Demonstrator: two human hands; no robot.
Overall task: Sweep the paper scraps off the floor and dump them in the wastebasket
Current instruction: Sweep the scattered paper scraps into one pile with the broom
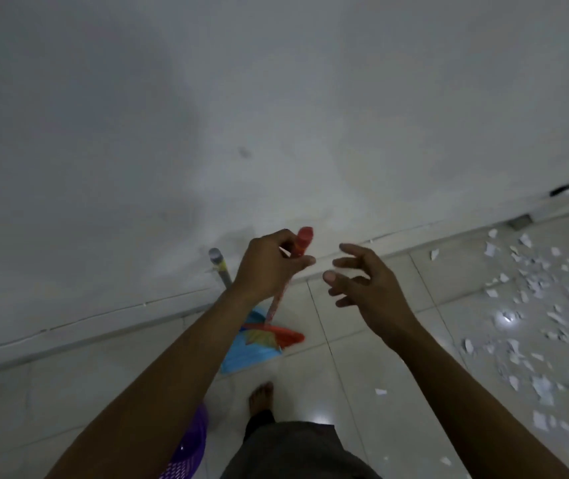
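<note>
My left hand (269,264) grips the top of a red broom handle (302,242) that stands upright by the wall; its red broom head (283,333) rests on the floor over a blue dustpan (248,347). My right hand (366,285) hovers just right of the handle, fingers spread and holding nothing. White paper scraps (531,312) lie scattered over the tiles at the right. A purple wastebasket (186,447) with a perforated wall shows at the bottom left, partly hidden by my left arm.
A grey pole (219,266) leans on the white wall (207,115) just left of the broom. My bare foot (260,397) stands on the glossy tiles behind the dustpan. A small floor drain (521,221) sits at the wall's base, far right.
</note>
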